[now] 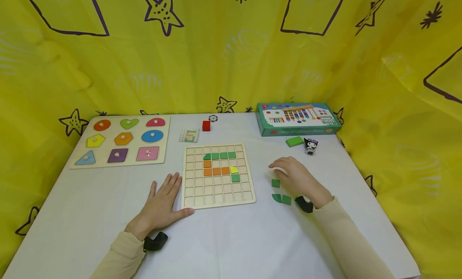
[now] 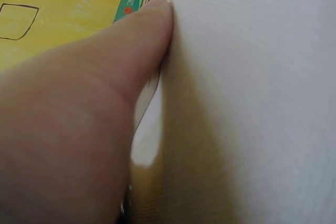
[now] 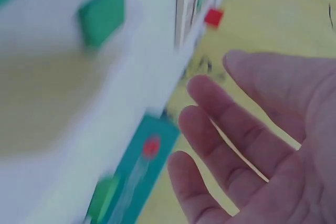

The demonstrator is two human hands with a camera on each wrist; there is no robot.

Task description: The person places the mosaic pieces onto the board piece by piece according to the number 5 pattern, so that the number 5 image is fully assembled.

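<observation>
A wooden grid board (image 1: 218,190) lies mid-table, with green, orange and yellow tiles set in some of its squares. My left hand (image 1: 161,204) lies flat at the board's left edge, fingers spread, thumb at the near left corner. To the right of the board, my right hand (image 1: 296,178) hovers over the table with nothing in it; its fingers are loosely bent in the right wrist view. Just below it lie a green square tile (image 1: 276,183), a green quarter-round tile (image 1: 276,197) and another green square tile (image 1: 286,200).
Behind the board are a small pattern card (image 1: 189,135) and a red cube (image 1: 206,126). A shape puzzle board (image 1: 137,144) lies at left. At back right stand a green game box (image 1: 298,119), a green block (image 1: 294,141) and a small figurine (image 1: 310,146).
</observation>
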